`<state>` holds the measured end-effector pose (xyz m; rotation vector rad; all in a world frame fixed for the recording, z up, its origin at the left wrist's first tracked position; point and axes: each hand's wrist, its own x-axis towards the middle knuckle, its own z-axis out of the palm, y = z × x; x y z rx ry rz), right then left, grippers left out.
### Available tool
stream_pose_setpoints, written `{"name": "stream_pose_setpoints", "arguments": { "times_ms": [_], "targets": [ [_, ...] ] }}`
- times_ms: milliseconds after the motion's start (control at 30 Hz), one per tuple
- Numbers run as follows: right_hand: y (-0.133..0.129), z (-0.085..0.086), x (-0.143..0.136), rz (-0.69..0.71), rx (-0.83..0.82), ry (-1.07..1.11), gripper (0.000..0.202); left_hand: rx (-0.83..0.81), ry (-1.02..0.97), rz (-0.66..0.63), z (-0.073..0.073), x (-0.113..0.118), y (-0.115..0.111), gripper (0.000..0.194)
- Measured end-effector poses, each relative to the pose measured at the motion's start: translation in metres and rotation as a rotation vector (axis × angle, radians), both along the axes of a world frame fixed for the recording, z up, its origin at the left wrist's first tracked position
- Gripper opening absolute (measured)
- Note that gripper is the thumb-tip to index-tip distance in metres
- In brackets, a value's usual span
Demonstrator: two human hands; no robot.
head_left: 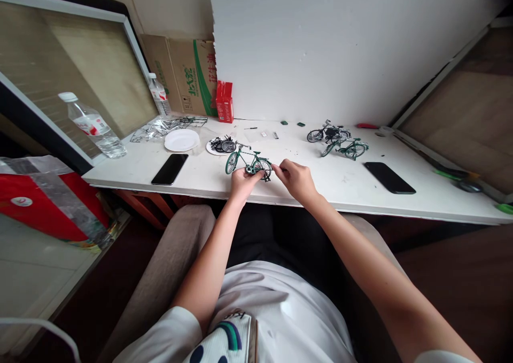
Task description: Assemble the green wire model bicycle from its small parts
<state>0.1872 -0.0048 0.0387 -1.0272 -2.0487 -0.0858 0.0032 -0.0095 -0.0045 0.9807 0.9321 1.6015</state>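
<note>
A green model bicycle (242,156) stands upright just over the front part of the white table, its front wheel to the left. My left hand (243,184) is closed around its lower part near the pedals and rear wheel. Close behind the rear wheel is my right hand (295,178), thumb and forefinger pinched together; whether something tiny sits between them I cannot make out. Behind the held bicycle, a small white plate (210,148) carries dark model wheels and parts (227,145).
Two more model bicycles, one green (354,150) and one black (316,135), stand at the back right. Phones lie left (170,169) and right (389,178). A white plate (181,140), water bottles (96,128) and a red box (225,103) are on the table (312,186).
</note>
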Motion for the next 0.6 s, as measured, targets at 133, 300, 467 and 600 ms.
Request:
{"name": "stream_pose_setpoints", "arguments": {
  "times_ms": [133, 300, 467, 600],
  "targets": [
    [0.000, 0.005, 0.001, -0.124, 0.038, -0.251, 0.053, 0.014, 0.005, 0.013, 0.003, 0.001, -0.002, 0.038],
    [-0.006, 0.018, 0.003, -0.164, -0.033, -0.403, 0.047, 0.024, 0.050, 0.037, 0.003, 0.002, -0.003, 0.036],
    [-0.011, 0.028, 0.007, -0.083, -0.123, -0.387, 0.030, 0.051, 0.032, 0.027, 0.001, 0.001, -0.001, 0.037],
    [-0.010, 0.030, 0.012, 0.020, -0.151, -0.329, 0.026, 0.053, 0.073, 0.038, -0.004, 0.001, 0.003, 0.035]
  ]
}}
